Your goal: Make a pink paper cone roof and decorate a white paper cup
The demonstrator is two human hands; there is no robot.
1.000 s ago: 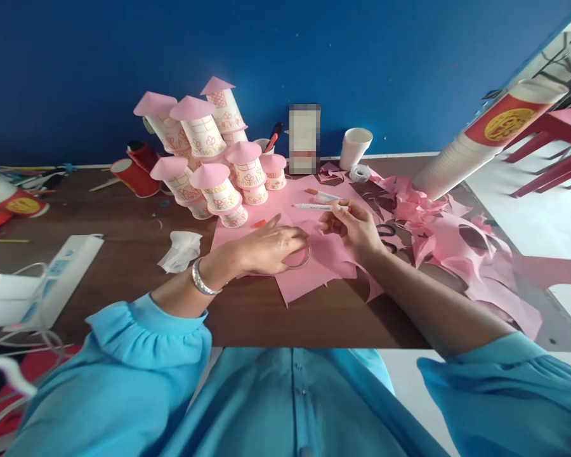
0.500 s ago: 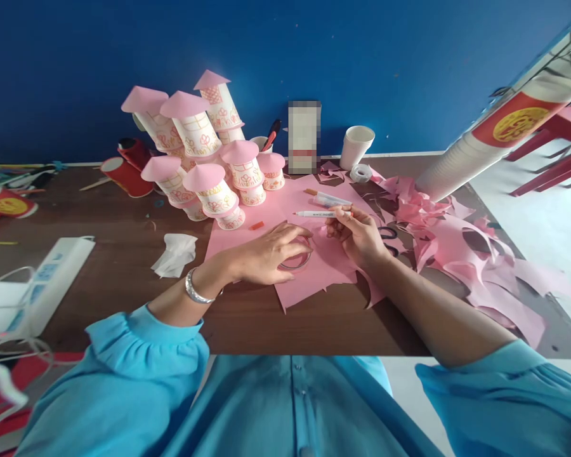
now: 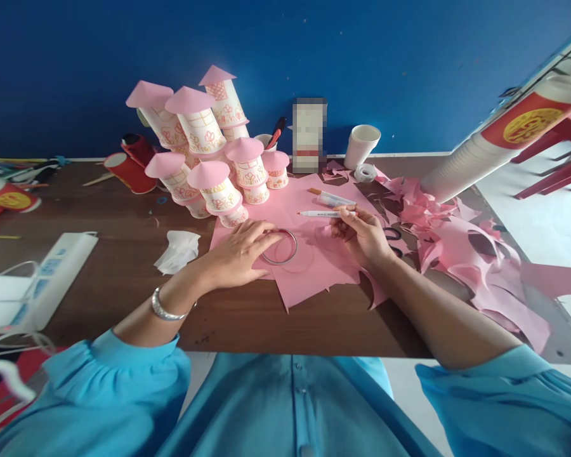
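Observation:
My left hand has its fingers over the left part of a thin metal bangle, which lies on a pink paper sheet. Part of the bangle is hidden under the fingers. A faint circle is drawn on the sheet, partly inside the bangle and partly to its right. In my right hand is a slim white marker, its tip pointing left, held just above the sheet. Behind it lies another marker with an orange-brown end. Black scissor handles show beside my right wrist.
Paper-cup towers with pink cone roofs stand at back left. Pink paper scraps and a long cup stack are on the right. A white cup, tape roll, crumpled tissue and power strip surround the sheet.
My left hand has slid left with the bangle, uncovering the drawn circle on the pink sheet. My right hand keeps holding the marker in nearly the same place.

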